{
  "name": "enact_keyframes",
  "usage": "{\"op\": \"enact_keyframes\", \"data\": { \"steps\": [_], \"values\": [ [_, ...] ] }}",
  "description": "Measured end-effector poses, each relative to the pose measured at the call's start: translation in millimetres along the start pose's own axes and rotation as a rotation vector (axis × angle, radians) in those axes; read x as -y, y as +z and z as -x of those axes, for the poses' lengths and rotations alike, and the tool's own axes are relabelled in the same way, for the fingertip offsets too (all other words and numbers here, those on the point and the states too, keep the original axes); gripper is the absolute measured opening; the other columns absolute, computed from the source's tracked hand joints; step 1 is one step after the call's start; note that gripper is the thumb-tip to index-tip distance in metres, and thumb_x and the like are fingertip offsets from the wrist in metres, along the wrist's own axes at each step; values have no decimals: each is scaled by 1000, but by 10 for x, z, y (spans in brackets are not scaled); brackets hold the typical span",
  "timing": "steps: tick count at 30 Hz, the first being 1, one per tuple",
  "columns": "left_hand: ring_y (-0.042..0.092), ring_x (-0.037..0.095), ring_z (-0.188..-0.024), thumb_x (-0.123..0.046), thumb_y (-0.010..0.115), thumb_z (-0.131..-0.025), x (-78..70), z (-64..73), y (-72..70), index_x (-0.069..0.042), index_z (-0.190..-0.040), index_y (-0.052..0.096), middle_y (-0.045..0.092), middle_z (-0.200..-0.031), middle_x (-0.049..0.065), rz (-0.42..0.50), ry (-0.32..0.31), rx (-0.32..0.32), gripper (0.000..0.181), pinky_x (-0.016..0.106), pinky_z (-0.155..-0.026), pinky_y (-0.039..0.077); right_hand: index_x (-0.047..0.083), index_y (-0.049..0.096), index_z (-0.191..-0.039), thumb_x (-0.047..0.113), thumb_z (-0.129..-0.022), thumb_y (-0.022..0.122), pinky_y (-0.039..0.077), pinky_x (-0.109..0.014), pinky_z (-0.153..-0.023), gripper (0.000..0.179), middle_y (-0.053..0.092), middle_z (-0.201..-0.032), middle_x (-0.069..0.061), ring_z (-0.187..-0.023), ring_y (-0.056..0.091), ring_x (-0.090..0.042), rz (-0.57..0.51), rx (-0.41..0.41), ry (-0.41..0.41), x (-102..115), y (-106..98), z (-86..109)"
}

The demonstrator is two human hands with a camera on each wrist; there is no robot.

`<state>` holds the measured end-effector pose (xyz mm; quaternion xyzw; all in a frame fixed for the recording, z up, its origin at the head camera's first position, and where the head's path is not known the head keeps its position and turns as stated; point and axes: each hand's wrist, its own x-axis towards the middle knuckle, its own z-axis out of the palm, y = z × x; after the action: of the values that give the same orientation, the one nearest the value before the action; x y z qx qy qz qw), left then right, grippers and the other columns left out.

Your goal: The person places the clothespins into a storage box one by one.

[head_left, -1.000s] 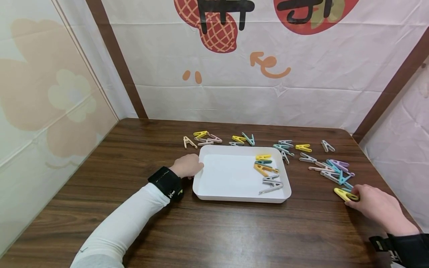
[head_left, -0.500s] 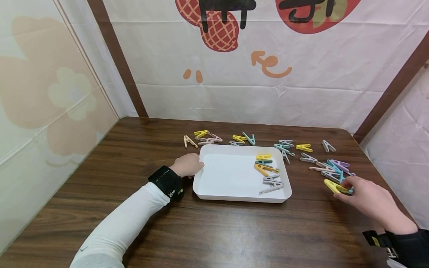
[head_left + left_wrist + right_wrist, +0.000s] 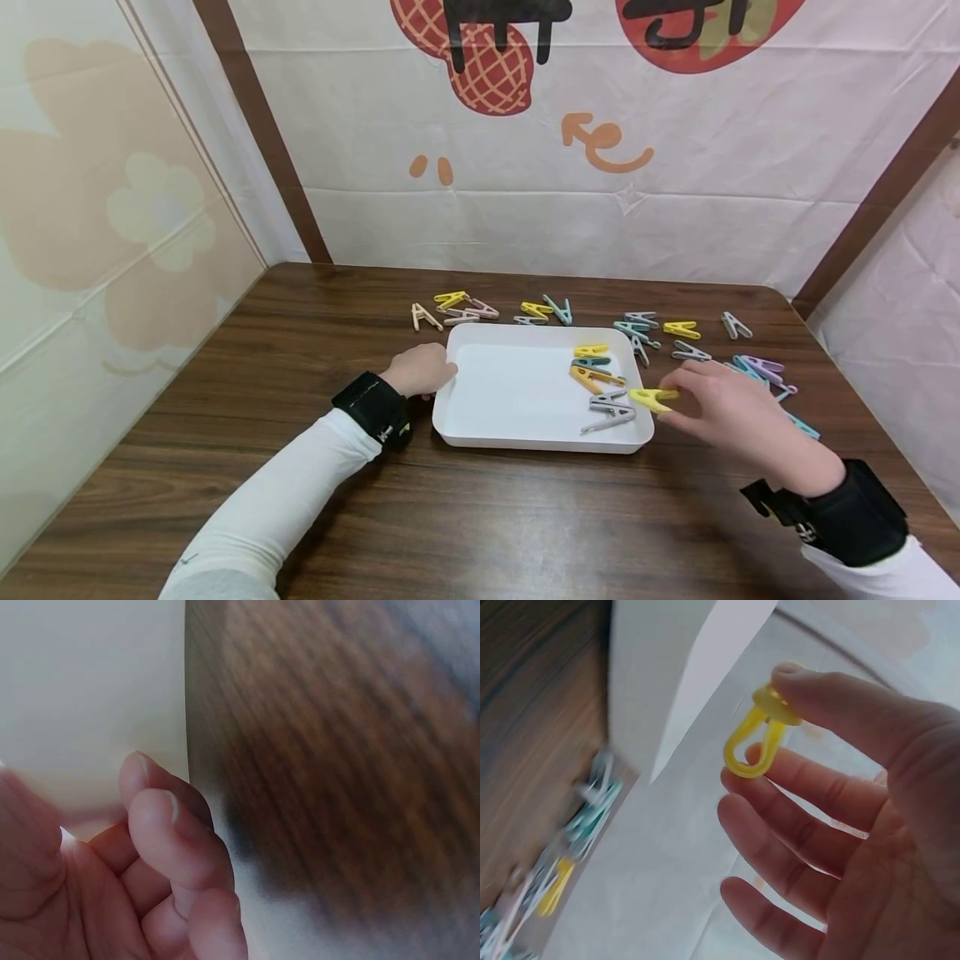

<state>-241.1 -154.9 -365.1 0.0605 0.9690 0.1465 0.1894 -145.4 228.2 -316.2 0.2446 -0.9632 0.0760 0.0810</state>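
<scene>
One large printed cloth (image 3: 480,225) stands behind a brown wooden table (image 3: 525,517). On this table lies the white tray (image 3: 510,375), shallow and with rounded corners; it sits between the two hands, I suppose so that both can reach it.

The left hand (image 3: 417,370) holds the tray at its left wall, with the fingers bent against the outside, probably to prevent sliding. The right hand (image 3: 738,408) pinches one yellow clothespin (image 3: 643,397) between the thumb and the nearest fingertips, while its other fingers stand apart, loosely curved; such a light hold seems enough for so small a thing.

This clothespin is at the right wall of the tray; whether it touches the rim, I cannot tell. It is bright yellow, of smooth look, and its one end forms a rounded loop.

Inside the tray, a few clothespins in yellow, teal and grey (image 3: 609,419) lie along the right side, the one nearer to the right hand. Other loose clothespins (image 3: 451,299) are scattered behind and to the right.
</scene>
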Motion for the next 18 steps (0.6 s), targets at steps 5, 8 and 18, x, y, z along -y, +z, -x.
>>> {"op": "enact_keyframes", "data": {
  "steps": [5, 8, 18],
  "values": [
    [59, 18, -52, -22, 43, -100, 5, -11, 11, 0, -100, 63, 60, -62, 7, 1, 2, -4, 29, 30, -52, 40, 13, 71, -97, 22, -74, 85, 39, -25, -53, 28, 61, -89, 3, -66, 49, -8, -8, 88, -100, 147, 52, -157],
    [59, 18, -52, -22, 44, -100, 24, -34, 29, -1, -101, 63, 61, -64, 7, 4, 12, -12, 29, 30, -51, 40, 15, 72, -98, 21, -75, 85, 39, -25, -54, 27, 62, -93, 2, -68, 47, -8, -14, 160, -138, 184, 82, -232],
    [58, 17, -49, -23, 44, -99, 70, -76, 71, -4, -91, 62, 60, -61, 6, 2, 36, -27, 27, 29, -48, 39, 16, 67, -83, 14, -77, 82, 40, -30, -63, 16, 56, -81, 7, -70, 46, -11, -110, 375, -159, 237, 141, -417]
  ]
}}
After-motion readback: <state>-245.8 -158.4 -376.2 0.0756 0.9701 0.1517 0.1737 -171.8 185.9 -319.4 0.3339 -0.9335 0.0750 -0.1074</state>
